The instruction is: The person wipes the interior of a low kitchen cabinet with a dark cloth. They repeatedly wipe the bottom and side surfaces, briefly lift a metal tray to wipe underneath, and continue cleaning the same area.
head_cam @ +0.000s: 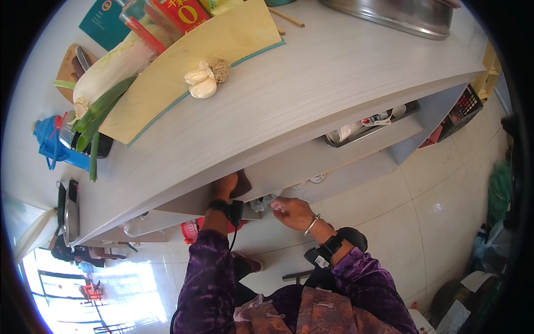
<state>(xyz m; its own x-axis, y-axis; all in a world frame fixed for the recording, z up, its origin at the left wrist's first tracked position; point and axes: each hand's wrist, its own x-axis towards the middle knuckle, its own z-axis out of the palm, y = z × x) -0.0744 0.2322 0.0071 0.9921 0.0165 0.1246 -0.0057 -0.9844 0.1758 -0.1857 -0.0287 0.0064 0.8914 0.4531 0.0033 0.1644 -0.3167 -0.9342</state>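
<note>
My left hand (226, 185) reaches into the shelf space under the counter. The counter's edge hides its fingers, so any hold is out of sight. Beside it on the shelf board (288, 163) is a dark brown patch or object (242, 184), too unclear to name. My right hand (292, 212) hovers in front of the lower shelf, fingers loosely bent and thumb apart, with nothing seen in it. Close to its fingertips, on the lower level, lies a crumpled clear plastic bag (262, 203). Both wrists wear black strapped devices; a silver bangle circles the right one.
Garlic bulbs (203, 81) lie at the edge of a yellow board (200, 58) on the countertop (267, 104). Scallions (104, 108) and a napa cabbage (112, 62) lie at left. A metal tray (367, 123) with small items sits on the shelf. A red package (190, 231) is below.
</note>
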